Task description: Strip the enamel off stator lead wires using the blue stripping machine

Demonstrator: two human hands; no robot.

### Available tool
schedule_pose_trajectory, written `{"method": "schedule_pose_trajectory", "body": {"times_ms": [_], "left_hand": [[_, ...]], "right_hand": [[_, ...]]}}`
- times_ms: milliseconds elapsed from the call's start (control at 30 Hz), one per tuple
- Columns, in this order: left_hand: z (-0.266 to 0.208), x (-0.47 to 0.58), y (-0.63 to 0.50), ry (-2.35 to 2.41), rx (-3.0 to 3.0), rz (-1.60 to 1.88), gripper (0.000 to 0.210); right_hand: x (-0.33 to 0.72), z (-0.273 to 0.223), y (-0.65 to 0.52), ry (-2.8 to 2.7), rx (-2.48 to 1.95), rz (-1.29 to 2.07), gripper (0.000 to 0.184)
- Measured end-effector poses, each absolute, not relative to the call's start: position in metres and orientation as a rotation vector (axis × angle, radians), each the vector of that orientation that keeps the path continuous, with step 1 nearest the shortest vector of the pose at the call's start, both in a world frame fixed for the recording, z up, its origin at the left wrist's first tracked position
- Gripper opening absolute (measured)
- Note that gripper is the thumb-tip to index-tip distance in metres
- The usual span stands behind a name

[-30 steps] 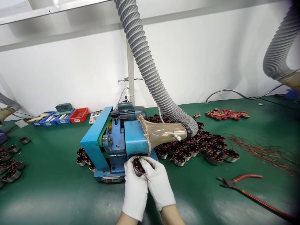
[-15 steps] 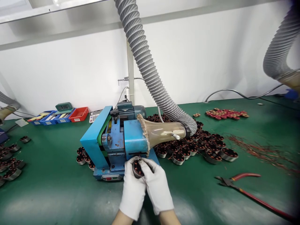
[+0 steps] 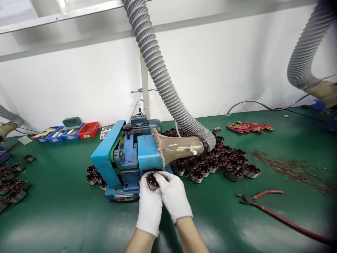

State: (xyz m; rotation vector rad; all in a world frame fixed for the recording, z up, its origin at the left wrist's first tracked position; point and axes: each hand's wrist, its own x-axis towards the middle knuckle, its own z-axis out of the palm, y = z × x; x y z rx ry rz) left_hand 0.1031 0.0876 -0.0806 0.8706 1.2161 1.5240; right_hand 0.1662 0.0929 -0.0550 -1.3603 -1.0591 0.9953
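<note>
A round motor stator (image 3: 152, 181) with dark copper windings and a metal ring is held just below the blue hood of a belt-driven machine (image 3: 129, 177). My left hand (image 3: 149, 209), in a white glove, wraps around the stator's left and lower side. Also gloved, my right hand (image 3: 176, 196) is closed at the stator's right upper edge. Its thumb and fingers pinch there, and a thin wire end shows below them. Whether they grip the rim or a wire lead, I cannot tell. The stator's far edge is hidden by the fingers.
Many wound stators (image 3: 204, 170) lie right of the machine, with a few (image 3: 91, 178) at its left. Red-handled cutting pliers (image 3: 254, 199) and copper wire scraps (image 3: 286, 168) lie rightward. A grey duct hose (image 3: 160, 73) joins the hood. Small bins (image 3: 88, 130) stand at back left.
The view has shifted slightly. Both hands have moved a little up and closer to the hood with the stator, and more of the forearms shows.
</note>
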Motion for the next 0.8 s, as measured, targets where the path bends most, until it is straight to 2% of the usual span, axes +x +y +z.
{"method": "schedule_pose_trajectory", "body": {"times_ms": [267,400,500,667,800], "left_hand": [[-0.075,0.104,0.087,1.245,0.866,1.530,0.035],[-0.087,0.095,0.066,1.339,0.945,1.487,0.033],[-0.100,0.084,0.046,1.357,1.152,1.462,0.040],[-0.097,0.067,0.031,1.235,1.478,1.409,0.049],[-0.091,0.058,0.028,1.089,1.170,1.208,0.042]], "right_hand": [[0.166,-0.057,0.094,-1.100,-1.347,0.985,0.020],[0.164,-0.068,0.070,-1.087,-1.290,1.008,0.021],[0.165,-0.075,0.046,-1.066,-1.156,1.021,0.020],[0.179,-0.077,0.030,-0.818,-0.976,1.268,0.028],[0.197,-0.074,0.027,-0.873,-0.954,1.423,0.022]]}}
